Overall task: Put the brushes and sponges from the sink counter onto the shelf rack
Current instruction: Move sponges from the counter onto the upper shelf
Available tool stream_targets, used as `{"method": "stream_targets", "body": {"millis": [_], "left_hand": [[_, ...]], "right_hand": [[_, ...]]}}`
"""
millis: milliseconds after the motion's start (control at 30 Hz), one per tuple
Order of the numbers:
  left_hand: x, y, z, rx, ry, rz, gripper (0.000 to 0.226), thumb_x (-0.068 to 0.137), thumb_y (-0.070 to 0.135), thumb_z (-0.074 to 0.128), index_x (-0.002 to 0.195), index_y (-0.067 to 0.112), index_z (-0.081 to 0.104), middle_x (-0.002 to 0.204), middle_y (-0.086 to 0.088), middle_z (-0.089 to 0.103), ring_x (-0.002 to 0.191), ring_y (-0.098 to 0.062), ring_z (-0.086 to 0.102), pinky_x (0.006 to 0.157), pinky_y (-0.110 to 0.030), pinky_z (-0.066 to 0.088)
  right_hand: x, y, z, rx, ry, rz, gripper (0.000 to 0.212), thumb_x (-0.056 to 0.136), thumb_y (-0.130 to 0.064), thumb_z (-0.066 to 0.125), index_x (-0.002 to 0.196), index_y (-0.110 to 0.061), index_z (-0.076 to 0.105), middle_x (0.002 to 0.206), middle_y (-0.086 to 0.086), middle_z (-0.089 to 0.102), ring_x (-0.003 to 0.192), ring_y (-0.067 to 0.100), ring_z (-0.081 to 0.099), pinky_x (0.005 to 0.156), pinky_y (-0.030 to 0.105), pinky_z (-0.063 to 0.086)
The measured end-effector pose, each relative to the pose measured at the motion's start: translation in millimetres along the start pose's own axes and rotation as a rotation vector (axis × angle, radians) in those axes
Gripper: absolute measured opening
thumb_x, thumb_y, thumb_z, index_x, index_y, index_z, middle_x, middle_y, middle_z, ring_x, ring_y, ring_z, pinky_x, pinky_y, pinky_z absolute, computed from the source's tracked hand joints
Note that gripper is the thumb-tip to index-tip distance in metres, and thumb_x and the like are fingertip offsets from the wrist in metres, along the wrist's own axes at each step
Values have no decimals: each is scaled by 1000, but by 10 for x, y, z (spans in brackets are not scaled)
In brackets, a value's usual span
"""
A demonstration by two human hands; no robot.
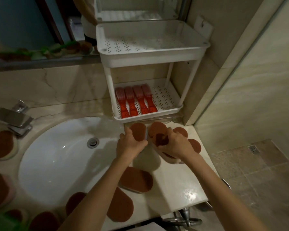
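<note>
A white two-tier shelf rack [165, 108] stands on the counter by the right wall. Several red brushes [135, 100] lie side by side on its lower tier; the upper tier [150, 49] holds nothing. Just in front of the rack, my left hand [130, 145] grips an oval brown sponge [138, 130] held upright. My right hand [175, 144] is closed on a stack of brown sponges [158, 130]. More brown sponges lie on the counter: two by my right hand [194, 145], one below my hands [137, 179], and several along the sink's front rim [120, 205].
A white oval sink [60, 157] fills the middle left, with a chrome faucet [13, 118] behind it. More sponges [2, 144], some green, sit at the left edge. A mirror runs above the counter. A tiled shower floor [257, 172] lies to the right.
</note>
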State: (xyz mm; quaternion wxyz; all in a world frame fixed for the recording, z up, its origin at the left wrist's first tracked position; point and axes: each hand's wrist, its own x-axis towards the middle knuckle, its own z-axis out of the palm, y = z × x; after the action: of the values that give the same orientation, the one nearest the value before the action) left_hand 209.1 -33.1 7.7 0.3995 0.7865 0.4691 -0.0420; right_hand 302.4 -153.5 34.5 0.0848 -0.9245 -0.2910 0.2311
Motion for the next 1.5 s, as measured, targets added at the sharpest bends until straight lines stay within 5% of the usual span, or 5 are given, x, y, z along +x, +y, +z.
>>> {"method": "stream_targets", "body": {"millis": [433,800,1167,1367,1500], "left_hand": [[-694,873,-1061,-33,136,327,41,72,43,62,100,28,36,108,-1,55,94,-23,54,72,-30,39],[-483,1746,-1970,10,395,481,44,77,44,63,106,22,38,103,0,46,90,-21,47,70,-31,36],[556,1936,-2188,157,348,299,76,82,40,62,141,8,27,138,-15,47,122,-32,50,93,-38,45],[790,1818,-2025,153,420,268,102,81,45,64,150,6,0,150,-18,33,135,-33,38,106,-40,41],[820,1712,-2013,234,403,293,98,76,56,65,146,6,20,151,-14,29,138,-30,32,106,-39,37]], "right_hand": [[-328,-281,-1286,282,275,-82,47,80,-42,65,118,-18,53,102,5,61,93,23,57,71,28,39],[-98,-758,-2256,406,642,-276,47,79,-42,68,118,-18,55,102,-3,59,89,14,54,71,25,38],[1087,-1094,-2492,346,410,-226,52,84,-36,64,127,-14,46,122,9,61,107,25,60,77,30,45],[1428,-1227,-2316,359,350,-147,84,85,-46,60,148,-14,14,134,12,51,115,29,55,90,39,50],[1494,-1331,-2232,329,344,-226,54,86,-43,60,128,-11,44,121,10,60,108,26,60,90,36,50]]}}
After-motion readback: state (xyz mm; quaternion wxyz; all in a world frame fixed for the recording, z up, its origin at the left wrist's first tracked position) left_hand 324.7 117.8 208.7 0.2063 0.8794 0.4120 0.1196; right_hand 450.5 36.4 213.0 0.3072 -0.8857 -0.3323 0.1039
